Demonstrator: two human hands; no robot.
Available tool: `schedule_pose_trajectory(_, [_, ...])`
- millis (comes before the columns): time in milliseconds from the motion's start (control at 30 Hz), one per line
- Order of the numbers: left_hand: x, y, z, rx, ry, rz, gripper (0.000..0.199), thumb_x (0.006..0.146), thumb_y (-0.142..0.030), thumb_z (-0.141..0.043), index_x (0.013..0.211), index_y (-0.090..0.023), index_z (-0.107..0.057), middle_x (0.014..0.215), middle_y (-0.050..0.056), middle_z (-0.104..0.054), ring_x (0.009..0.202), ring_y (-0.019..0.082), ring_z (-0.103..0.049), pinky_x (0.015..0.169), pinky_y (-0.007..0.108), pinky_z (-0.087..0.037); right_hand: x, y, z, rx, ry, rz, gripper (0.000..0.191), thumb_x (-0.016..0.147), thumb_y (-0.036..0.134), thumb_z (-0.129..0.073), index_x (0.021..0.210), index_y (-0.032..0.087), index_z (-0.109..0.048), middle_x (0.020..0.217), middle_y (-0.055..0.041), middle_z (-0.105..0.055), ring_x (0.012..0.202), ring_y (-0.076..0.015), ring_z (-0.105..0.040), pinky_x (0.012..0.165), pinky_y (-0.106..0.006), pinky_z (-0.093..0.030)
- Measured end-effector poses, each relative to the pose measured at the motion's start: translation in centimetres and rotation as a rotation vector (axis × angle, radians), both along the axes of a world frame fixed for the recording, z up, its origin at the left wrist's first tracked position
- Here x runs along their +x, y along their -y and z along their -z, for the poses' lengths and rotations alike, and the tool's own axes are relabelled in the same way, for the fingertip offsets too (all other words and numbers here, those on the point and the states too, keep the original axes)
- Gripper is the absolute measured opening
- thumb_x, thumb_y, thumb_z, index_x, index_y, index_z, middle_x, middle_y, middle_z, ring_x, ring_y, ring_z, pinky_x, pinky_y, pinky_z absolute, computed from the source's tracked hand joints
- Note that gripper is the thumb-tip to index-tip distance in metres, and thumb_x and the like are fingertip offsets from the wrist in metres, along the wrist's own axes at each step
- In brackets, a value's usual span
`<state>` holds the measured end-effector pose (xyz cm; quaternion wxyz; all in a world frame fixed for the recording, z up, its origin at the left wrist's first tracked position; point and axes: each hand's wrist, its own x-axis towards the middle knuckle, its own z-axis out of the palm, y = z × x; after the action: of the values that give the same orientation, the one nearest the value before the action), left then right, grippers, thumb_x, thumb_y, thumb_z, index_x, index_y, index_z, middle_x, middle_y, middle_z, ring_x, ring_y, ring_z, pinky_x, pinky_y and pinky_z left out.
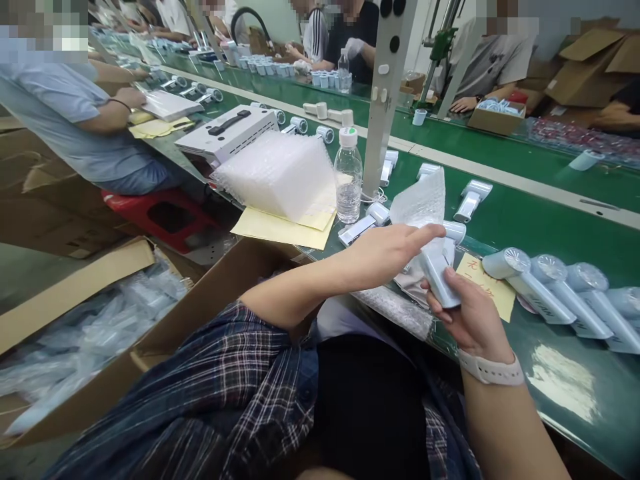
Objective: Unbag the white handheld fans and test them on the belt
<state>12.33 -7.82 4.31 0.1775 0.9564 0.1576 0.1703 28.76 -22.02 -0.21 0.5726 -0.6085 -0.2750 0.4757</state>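
Observation:
My right hand (473, 310) is wrapped round the lower end of a light blue device (440, 277), held tilted over the table edge. A clear bubble-wrap bag (423, 200) covers the upper part of the device. My left hand (393, 253) lies against the bag with its fingers stretched out; whether it grips the plastic is hidden. Just beyond my hands, another blue device (473, 200) lies on the green belt, and one more (365, 225) is left of the bag. Several blue devices (545, 287) are lined up at the right beside a yellow note (493, 283).
A water bottle (349, 180) stands by a metal post (387, 100). Left of it are a bubble-wrap stack (285, 173) and a white box (230, 133). A carton (200, 313) of wrapped items is at lower left. A person (55, 100) sits at the left; others work across the belt.

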Motion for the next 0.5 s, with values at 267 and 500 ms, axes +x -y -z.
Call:
schedule_pose_trajectory(267, [-2.5,-0.1,-3.2,-0.526,0.490,0.147,0.029,0.103,-0.019,-0.052,0.130,-0.025,-0.048,0.079,-0.003,-0.055,0.071,0.012,-0.059,0.068,0.027,-0.049,-4.2,1.8,-2.5,0.179,0.604,-0.209,0.029,0.092,0.050,-0.073,0.100,0.022,-0.067,0.075,-0.0029,-0.072,0.055,-0.0149,-0.060,0.053,-0.029,-0.050])
schedule_pose_trajectory(500, [-11.2,-2.6,-4.2,-0.415,0.586,-0.134,0.036,0.094,-0.039,-0.076,0.124,-0.029,-0.057,0.072,-0.005,-0.053,0.056,0.009,-0.048,0.047,0.024,-0.034,-4.2,4.9,-4.0,0.564,0.618,-0.160,0.037,0.102,0.023,-0.063,0.139,0.031,-0.064,0.096,-0.0052,-0.075,0.078,-0.0186,-0.073,0.066,-0.032,-0.062])
